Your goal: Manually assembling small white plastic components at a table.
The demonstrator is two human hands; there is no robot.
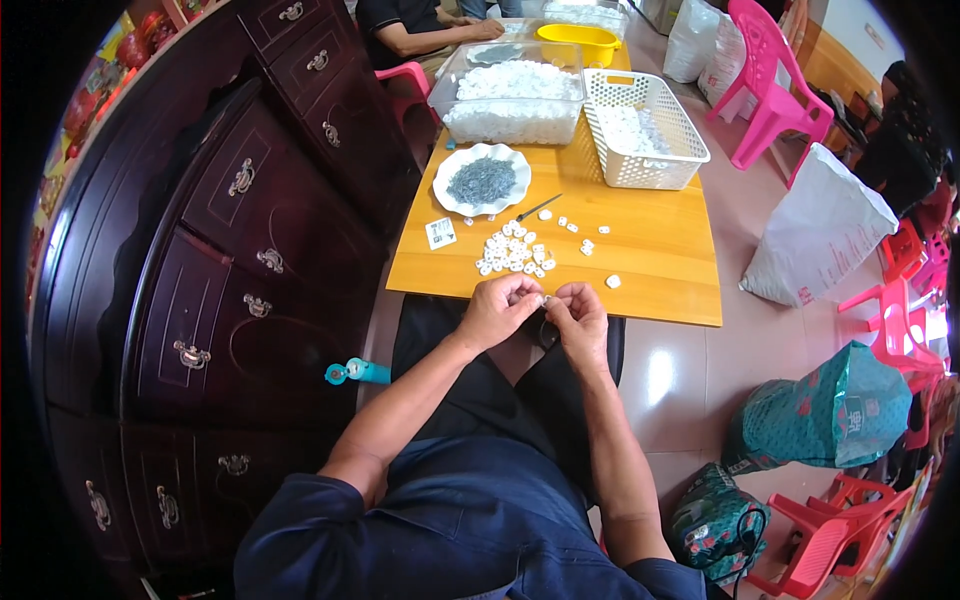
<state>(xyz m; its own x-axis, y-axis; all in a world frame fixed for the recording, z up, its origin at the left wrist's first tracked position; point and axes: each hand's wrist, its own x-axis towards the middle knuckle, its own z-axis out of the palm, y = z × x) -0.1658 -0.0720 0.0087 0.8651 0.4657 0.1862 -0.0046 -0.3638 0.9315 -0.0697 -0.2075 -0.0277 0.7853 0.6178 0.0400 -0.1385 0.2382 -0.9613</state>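
My left hand (pixel 501 308) and my right hand (pixel 581 320) meet just past the table's near edge, above my lap. Fingertips of both are pinched around a small white piece (pixel 545 300), mostly covered by the fingers. Right beyond them, a loose pile of small white plastic pieces (pixel 512 250) lies on the wooden table (pixel 660 260). A few more are scattered to the right, one white piece (pixel 613 282) close to my right hand. A thin dark rod-like tool (pixel 540 206) rests behind the pile, beside a scalloped white plate (pixel 442 192) of small grey metal-looking bits.
Farther back stand a clear tub (pixel 515 120) heaped with white pieces, a white perforated basket (pixel 672 172) and a yellow basin (pixel 580 36). Another person's arm (pixel 430 38) reaches over the far end. Dark cabinets (pixel 270 200) line the left; sacks and pink chairs (pixel 765 100) stand right.
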